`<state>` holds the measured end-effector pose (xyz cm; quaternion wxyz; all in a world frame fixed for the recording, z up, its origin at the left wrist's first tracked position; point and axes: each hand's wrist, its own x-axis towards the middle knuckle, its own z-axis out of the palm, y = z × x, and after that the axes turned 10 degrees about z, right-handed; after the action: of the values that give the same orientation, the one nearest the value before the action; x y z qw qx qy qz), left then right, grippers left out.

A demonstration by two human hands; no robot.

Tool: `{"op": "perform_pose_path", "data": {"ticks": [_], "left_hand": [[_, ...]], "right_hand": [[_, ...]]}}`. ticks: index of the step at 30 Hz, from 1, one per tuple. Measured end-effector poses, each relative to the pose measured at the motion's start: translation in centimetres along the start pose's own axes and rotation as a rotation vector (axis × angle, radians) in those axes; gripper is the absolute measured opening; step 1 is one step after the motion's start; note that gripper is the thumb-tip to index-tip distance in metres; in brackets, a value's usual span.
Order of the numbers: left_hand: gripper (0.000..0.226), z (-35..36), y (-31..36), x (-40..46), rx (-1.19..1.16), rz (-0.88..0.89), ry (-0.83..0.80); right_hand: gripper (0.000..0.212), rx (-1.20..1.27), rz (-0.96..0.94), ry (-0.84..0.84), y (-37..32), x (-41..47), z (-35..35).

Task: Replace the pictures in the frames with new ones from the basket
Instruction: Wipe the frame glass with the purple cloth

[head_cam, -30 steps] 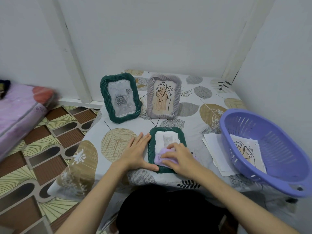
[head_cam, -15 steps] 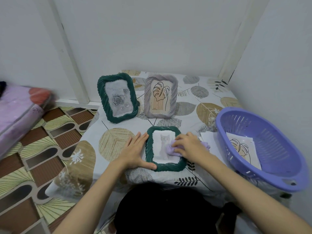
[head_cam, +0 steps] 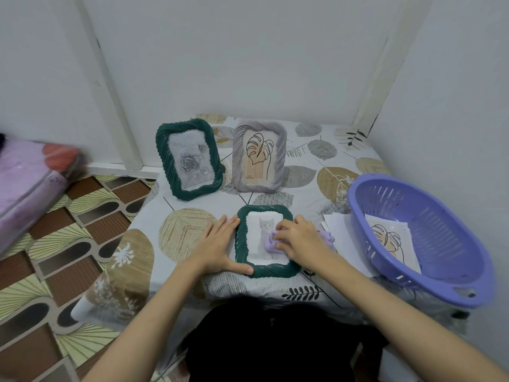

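The left hand (head_cam: 217, 244) lies flat, steadying the cat frame (head_cam: 265, 241); the right hand (head_cam: 298, 239) grips a purple cloth (head_cam: 271, 244), wiping its glass. Beyond the hands two frames stand finished, so probably only standing this one up remains.

no legible text, labels or numbers

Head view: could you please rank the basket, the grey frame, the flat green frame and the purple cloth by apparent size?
1. basket
2. grey frame and flat green frame: look alike; nearness makes it unsure
3. purple cloth
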<state>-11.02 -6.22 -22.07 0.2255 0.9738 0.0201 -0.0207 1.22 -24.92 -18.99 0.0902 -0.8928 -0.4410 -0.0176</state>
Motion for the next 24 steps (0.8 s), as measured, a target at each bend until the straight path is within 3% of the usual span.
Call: {"op": "perform_pose_path", "data": {"ticks": [4, 7, 10, 16, 19, 22, 24], "left_hand": [[0.149, 0.0, 0.0, 0.0, 0.0, 0.004, -0.005], [0.149, -0.1, 0.0, 0.0, 0.004, 0.006, -0.019], [0.148, 0.0, 0.0, 0.0, 0.009, 0.01, -0.012], [0.148, 0.1, -0.1, 0.0, 0.006, 0.005, -0.008], [0.147, 0.1, -0.2, 0.1, 0.001, 0.009, -0.007], [0.146, 0.2, -0.2, 0.1, 0.001, 0.01, 0.003], [0.147, 0.2, -0.2, 0.1, 0.006, 0.009, 0.007]], "right_hand": [[0.021, 0.023, -0.085, -0.059, 1.8, -1.9, -0.6], [0.025, -0.067, 0.043, 0.011, 2.4, 0.6, -0.4], [0.028, 0.015, 0.178, 0.107, 0.8, 2.6, 0.6], [0.015, 0.055, -0.073, 0.276, 0.0, -1.6, 2.6], [0.019, -0.023, 0.097, 0.318, 0.7, 0.3, 2.3], [0.024, 0.059, 0.307, 0.183, -1.8, 2.8, 2.5], [0.028, 0.096, 0.294, 0.165, -3.6, 2.5, 2.9]]}}
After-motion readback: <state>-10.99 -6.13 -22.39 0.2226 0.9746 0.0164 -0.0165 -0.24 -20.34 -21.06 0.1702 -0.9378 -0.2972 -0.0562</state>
